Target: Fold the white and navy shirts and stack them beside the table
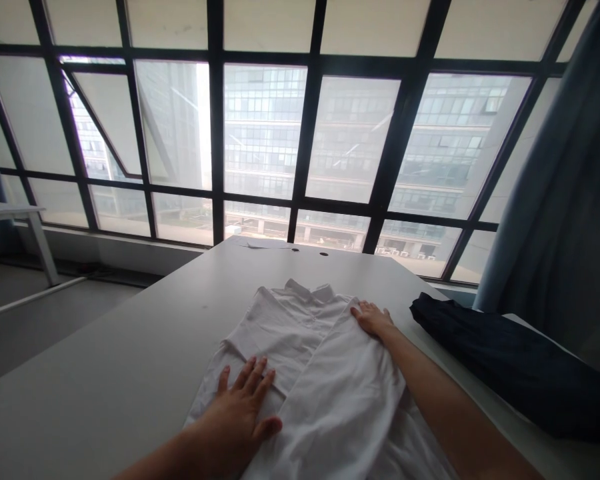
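A white collared shirt [325,373] lies on the table in front of me, its collar pointing away toward the window. Its sides are partly folded inward, with one layer crossing the front diagonally. My left hand [240,407] rests on the lower left of the shirt, fingers spread over the fabric. At the upper right, near the shoulder, my right hand [373,319] lies on the cloth with its fingers extended. Neither hand grips the fabric. The shirt's near end runs out of view at the bottom.
The shirt lies on a white table [130,373]. A dark folded garment [510,367] is at the right, by a blue-grey curtain [555,173]. Papers [265,244] lie at the table's far edge. Another white table [15,212] stands at the left, before large windows.
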A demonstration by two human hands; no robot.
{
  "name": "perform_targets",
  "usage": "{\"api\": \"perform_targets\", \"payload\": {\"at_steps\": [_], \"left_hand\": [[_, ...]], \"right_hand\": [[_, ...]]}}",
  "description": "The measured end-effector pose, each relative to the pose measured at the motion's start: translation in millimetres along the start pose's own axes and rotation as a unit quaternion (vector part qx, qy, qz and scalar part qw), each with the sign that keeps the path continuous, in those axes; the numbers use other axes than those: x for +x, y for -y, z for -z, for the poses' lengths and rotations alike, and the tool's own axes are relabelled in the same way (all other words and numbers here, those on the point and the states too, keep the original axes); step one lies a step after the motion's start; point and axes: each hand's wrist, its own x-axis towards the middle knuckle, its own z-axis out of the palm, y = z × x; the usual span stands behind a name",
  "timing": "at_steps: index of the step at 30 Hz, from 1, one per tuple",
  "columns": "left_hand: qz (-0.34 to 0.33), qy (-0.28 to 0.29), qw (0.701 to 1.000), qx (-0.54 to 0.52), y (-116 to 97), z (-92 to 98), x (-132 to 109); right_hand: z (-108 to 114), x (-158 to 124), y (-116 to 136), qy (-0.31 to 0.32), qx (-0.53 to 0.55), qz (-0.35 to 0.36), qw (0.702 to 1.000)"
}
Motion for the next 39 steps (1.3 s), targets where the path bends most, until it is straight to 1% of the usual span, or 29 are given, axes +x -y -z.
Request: {"api": "perform_targets", "payload": {"at_steps": [3,5,7,10,12,14,15,16,17,19,21,22,24,26,27,29,31,33,35,39], "left_hand": [[0.005,0.005,1.0,0.002,-1.6,1.7,-0.1],[0.005,0.005,1.0,0.002,-2.0,1.8,-0.5],[0.005,0.006,1.0,0.003,-1.8,1.2,-1.1],[0.002,0.0,1.0,0.006,-1.1,-0.4,-2.0],[-0.001,-0.006,1.0,0.011,-0.8,-1.2,-2.3],[0.0,-0.007,1.0,0.018,-1.0,-1.7,-2.3],[0.0,-0.007,1.0,0.022,-1.3,-1.9,-2.3],[0.0,-0.006,1.0,0.025,-1.6,-2.2,-2.2],[-0.001,-0.006,1.0,0.026,-1.9,-2.6,-2.0],[-0.005,-0.008,1.0,0.029,-2.1,-3.7,-1.2],[-0.008,-0.018,0.999,0.034,-1.7,-4.7,0.5],[-0.009,-0.03,0.999,0.036,-1.3,-4.8,1.8],[-0.017,-0.072,0.997,0.038,0.6,-3.7,5.7],[-0.042,-0.128,0.99,0.038,3.9,-1.5,11.5],[-0.058,-0.153,0.986,0.037,6.3,-0.5,15.0],[-0.089,-0.184,0.978,0.034,12.2,0.0,22.7],[-0.1,-0.187,0.977,0.035,18.9,-2.3,30.3],[-0.09,-0.17,0.981,0.039,25.1,-6.2,36.4],[-0.067,-0.146,0.986,0.042,30.0,-9.2,40.0],[-0.039,-0.123,0.991,0.048,34.5,-9.3,41.1]], "right_hand": [[-1.1,0.5,7.0,-0.031,-0.022,0.042,0.998],[-2.5,1.4,7.6,-0.024,-0.014,0.064,0.998],[-2.5,3.2,5.3,-0.011,-0.009,0.051,0.999],[0.9,4.5,4.4,-0.023,-0.011,0.015,1.0],[4.6,0.6,10.3,-0.065,-0.023,-0.003,0.998],[8.4,-10.2,22.4,-0.123,-0.048,-0.001,0.991],[10.0,-18.9,30.1,-0.145,-0.059,0.01,0.988],[11.3,-30.0,38.5,-0.154,-0.065,0.029,0.986],[12.0,-43.8,47.0,-0.148,-0.061,0.055,0.986],[11.8,-78.9,63.1,-0.116,-0.034,0.131,0.984],[9.9,-121.3,75.5,-0.083,0.013,0.22,0.972],[8.7,-143.1,79.9,-0.067,0.034,0.268,0.961],[7.4,-182.1,85.9,-0.029,0.071,0.34,0.937],[8.7,-208.2,89.8,0.01,0.095,0.385,0.918],[10.4,-214.9,92.0,0.021,0.102,0.394,0.913],[14.9,-216.5,97.8,0.024,0.107,0.388,0.915],[19.1,-207.7,105.8,0.018,0.106,0.372,0.922],[20.7,-196.4,114.3,0.024,0.105,0.368,0.924],[19.3,-187.8,120.3,0.029,0.104,0.374,0.921],[15.1,-179.8,121.8,0.016,0.108,0.366,0.924]]}}
